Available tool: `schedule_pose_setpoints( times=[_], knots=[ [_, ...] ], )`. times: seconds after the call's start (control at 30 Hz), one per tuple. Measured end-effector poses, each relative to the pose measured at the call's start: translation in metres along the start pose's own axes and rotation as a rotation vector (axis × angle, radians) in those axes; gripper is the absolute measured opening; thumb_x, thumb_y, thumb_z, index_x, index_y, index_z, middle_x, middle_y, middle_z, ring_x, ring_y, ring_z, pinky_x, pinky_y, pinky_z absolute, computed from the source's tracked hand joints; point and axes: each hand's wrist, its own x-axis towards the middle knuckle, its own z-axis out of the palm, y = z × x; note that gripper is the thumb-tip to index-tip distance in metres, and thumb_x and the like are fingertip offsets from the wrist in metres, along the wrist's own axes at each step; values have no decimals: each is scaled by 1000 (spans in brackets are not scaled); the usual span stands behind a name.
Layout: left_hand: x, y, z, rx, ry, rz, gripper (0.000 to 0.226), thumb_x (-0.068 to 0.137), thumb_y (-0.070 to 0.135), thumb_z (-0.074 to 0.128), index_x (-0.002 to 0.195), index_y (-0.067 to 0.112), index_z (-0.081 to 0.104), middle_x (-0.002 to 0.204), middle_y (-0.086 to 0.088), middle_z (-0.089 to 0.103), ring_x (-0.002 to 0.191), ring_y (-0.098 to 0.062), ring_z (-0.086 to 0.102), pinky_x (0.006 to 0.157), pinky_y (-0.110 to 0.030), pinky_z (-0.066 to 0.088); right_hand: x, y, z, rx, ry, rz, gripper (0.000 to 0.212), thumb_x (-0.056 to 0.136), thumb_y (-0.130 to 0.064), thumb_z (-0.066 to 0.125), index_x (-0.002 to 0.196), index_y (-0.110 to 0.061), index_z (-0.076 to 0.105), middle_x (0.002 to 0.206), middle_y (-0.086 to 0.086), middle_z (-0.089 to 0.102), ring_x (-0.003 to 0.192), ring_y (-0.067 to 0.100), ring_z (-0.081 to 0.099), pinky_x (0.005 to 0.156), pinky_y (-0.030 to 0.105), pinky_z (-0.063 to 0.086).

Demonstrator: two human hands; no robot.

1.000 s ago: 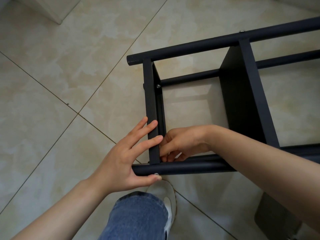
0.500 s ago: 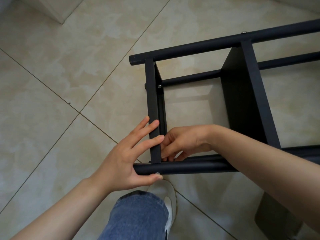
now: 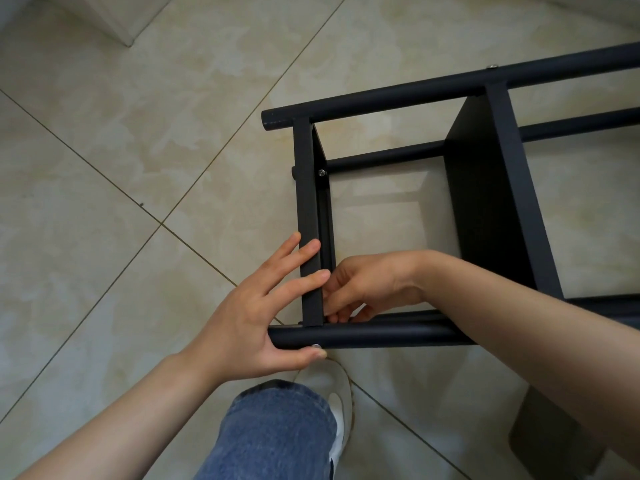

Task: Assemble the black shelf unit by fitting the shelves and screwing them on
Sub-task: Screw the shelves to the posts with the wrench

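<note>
Open beige floor tiles [image 3: 104, 168] fill the left half of the frame, crossed by thin diagonal grout lines, with a white wall corner [image 3: 114, 22] at the upper left. This side gives the widest free room.

The left hand [image 3: 249, 313] comes in from the lower left. Its fingers are straight and spread, lying against the outer face of the end shelf [image 3: 306, 202]. The thumb lies against the underside of the near tube [image 3: 381, 336], just beside a screw head [image 3: 316, 346].

Below it, at the bottom centre, are a jeans leg [image 3: 277, 434] and a white shoe [image 3: 341, 393].

The black shelf unit [image 3: 571, 128] lies on its side on the floor, filling the right half of the frame. The open end of its far tube [image 3: 415, 91] points left. A washered screw [image 3: 322, 172] sits on the inner side of the end shelf.

The right hand [image 3: 370, 285] reaches into the bay between the two shelves. Its fingers are curled tight into the corner where the end shelf meets the near tube. I cannot tell whether they pinch anything.

Bare tile shows through the bay up to the middle shelf [image 3: 485, 202], which stands edge-on. A dark flat object [image 3: 554, 438] lies at the lower right, partly behind the forearm.
</note>
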Motion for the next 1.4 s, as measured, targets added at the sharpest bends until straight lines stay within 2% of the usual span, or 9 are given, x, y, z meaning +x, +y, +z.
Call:
schedule_pose_setpoints(
  times=[0.1, 0.2, 0.53, 0.77, 0.9, 0.97, 1.1, 1.27, 1.4],
  knots=[
    [0, -1, 1, 0, 3, 2, 77, 80, 48, 78, 144, 18, 49, 163, -7, 33, 154, -29, 21, 122, -30, 27, 2, 0, 1, -17, 10, 23, 23, 96, -17, 60, 76, -17, 71, 70, -3, 64, 72, 12, 58, 76, 28, 46],
    [0, -2, 1, -4, 3, 3, 77, 80, 48, 79, 145, 18, 49, 163, -7, 33, 154, -29, 22, 122, -31, 28, 3, 0, 2, -29, 11, 26, 16, 96, -20, 61, 84, -13, 69, 71, -2, 64, 73, 12, 57, 73, 27, 45],
    [-1, -2, 1, -1, 5, 5, 76, 81, 49, 78, 145, 18, 50, 163, -6, 32, 154, -29, 21, 122, -30, 27, 2, 2, -3, 3, -60, -2, 14, 98, -17, 58, 97, -13, 71, 84, -1, 68, 81, 13, 61, 83, 30, 48],
    [0, 2, -1, -3, -2, -5, 75, 80, 47, 78, 143, 15, 52, 163, -8, 33, 155, -28, 21, 122, -30, 27, 2, 1, 1, 25, -36, 16, 17, 97, -17, 59, 82, -12, 67, 70, 0, 60, 75, 15, 57, 80, 31, 47],
    [-4, 7, -2, 13, -25, -61, 78, 82, 50, 74, 150, 24, 45, 167, 3, 24, 156, -21, 17, 123, -26, 24, -2, 1, 5, -28, 35, -22, 25, 98, -17, 57, 106, 6, 66, 83, 7, 63, 82, 19, 57, 84, 35, 46],
    [-9, 11, 2, -43, -19, -129, 79, 83, 49, 72, 153, 32, 39, 168, 10, 17, 155, -16, 17, 122, -22, 22, -7, 1, 6, -51, 60, -39, 26, 99, -18, 55, 112, 2, 66, 92, 8, 65, 86, 19, 60, 86, 36, 48],
    [-18, 23, 10, -184, 20, -264, 79, 84, 47, 70, 154, 43, 34, 167, 21, 12, 152, -1, 19, 115, -8, 18, -20, -2, 7, -121, 105, -53, 19, 101, -25, 53, 99, -17, 70, 99, 5, 71, 90, 16, 66, 94, 37, 53],
    [-26, 35, 15, -415, 93, -464, 81, 78, 47, 75, 148, 57, 35, 155, 32, 34, 145, 6, 32, 116, -21, 34, -44, -8, 17, -251, 194, -37, 20, 99, -33, 56, 114, -25, 69, 112, -2, 71, 105, 16, 66, 97, 33, 52],
    [-28, 40, 24, -681, 191, -628, 93, 76, 15, 88, 145, 49, 37, 136, 26, 60, 131, 7, 50, 101, -9, 43, -63, -13, 29, -499, 325, -23, 32, 98, -30, 59, 129, -23, 63, 117, -14, 64, 96, -4, 58, 81, 7, 42]
  ],
)
